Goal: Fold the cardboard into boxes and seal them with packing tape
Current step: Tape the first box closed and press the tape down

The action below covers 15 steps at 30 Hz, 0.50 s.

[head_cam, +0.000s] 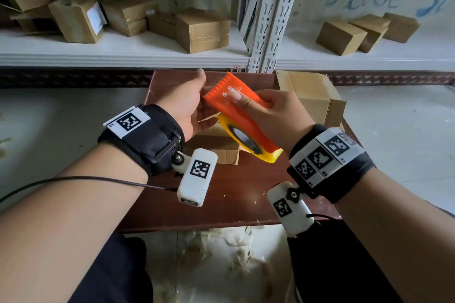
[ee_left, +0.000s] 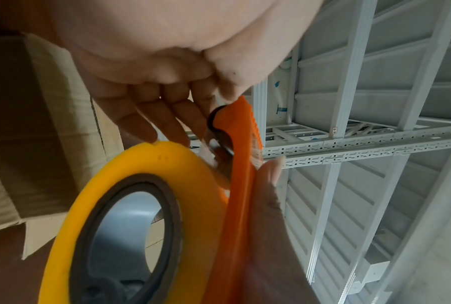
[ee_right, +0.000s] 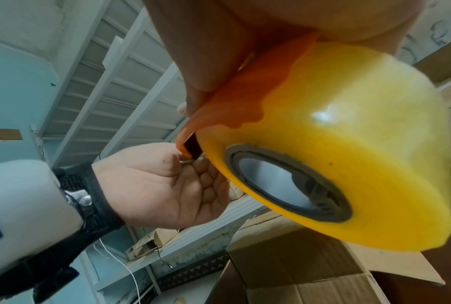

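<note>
My right hand [head_cam: 246, 106] grips an orange tape dispenser [head_cam: 248, 125] from above, thumb on its top. The dispenser carries a yellow tape roll [ee_right: 349, 133], also seen in the left wrist view [ee_left: 193, 185]. Held above the table, it tilts with its toothed end up and away. My left hand [head_cam: 197, 98] is at that front end, fingers curled under it by the black roller [ee_right: 193, 147]; it seems to pinch the clear tape end [ee_left: 211, 148]. Below both hands an open cardboard box [head_cam: 216, 150] lies on the brown table [head_cam: 221, 204], mostly hidden.
A second, larger cardboard box [head_cam: 312, 96] stands at the table's far right. White metal shelves behind hold several closed boxes on the left [head_cam: 202, 29] and the right [head_cam: 342, 37], split by a perforated post [head_cam: 266, 19]. Paper scraps [head_cam: 221, 253] litter the floor near my legs.
</note>
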### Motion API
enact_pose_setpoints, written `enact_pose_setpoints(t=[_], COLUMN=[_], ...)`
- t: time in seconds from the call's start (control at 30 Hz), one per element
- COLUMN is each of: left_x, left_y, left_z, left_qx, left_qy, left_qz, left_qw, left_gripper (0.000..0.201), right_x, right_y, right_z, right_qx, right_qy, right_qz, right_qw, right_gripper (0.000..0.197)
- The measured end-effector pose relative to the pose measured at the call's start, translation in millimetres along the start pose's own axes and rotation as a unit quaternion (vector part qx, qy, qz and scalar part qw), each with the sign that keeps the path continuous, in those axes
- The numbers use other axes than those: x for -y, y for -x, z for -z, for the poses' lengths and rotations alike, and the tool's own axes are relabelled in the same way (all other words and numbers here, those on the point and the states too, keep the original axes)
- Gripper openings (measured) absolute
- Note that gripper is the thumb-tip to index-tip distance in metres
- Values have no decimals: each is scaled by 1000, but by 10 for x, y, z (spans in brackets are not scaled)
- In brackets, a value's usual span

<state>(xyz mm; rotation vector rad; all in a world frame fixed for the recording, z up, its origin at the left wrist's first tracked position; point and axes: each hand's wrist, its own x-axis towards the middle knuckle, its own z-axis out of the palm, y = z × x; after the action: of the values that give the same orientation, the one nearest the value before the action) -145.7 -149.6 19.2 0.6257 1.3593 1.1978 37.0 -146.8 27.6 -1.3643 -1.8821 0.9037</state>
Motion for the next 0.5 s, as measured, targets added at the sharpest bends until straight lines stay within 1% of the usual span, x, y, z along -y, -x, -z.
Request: enact_pose_setpoints(t=[0.07, 0.13, 0.2, 0.23, 0.33, 0.5], left_x=[-22, -17, 10, 22, 36, 17], left_y=[31, 59, 60, 55, 47, 3], left_z=[-5, -10, -10, -3, 10, 21], left_qx=[5, 11, -2, -11, -22, -23], left_qy=[4, -5, -3, 5, 32, 28], left_qz=[-2, -4, 2, 8, 23, 46], left_qw=[1000, 1000, 1000, 1000, 999, 998], left_gripper=[46, 34, 20, 17, 15, 15], right_x=[2, 10, 22, 31, 48, 46], right_y=[-1, 2, 11, 18, 32, 20], right_z=[-4, -6, -5, -3, 10, 9], right_qx=[-4, -4, 2, 5, 10, 10], right_qy=[5, 9, 11, 12, 14, 11], right_qz=[0, 0, -1, -1, 0, -10], right_qw=[1000, 1000, 1000, 1000, 1000, 1000], right_gripper=[50, 47, 46, 45, 44, 45])
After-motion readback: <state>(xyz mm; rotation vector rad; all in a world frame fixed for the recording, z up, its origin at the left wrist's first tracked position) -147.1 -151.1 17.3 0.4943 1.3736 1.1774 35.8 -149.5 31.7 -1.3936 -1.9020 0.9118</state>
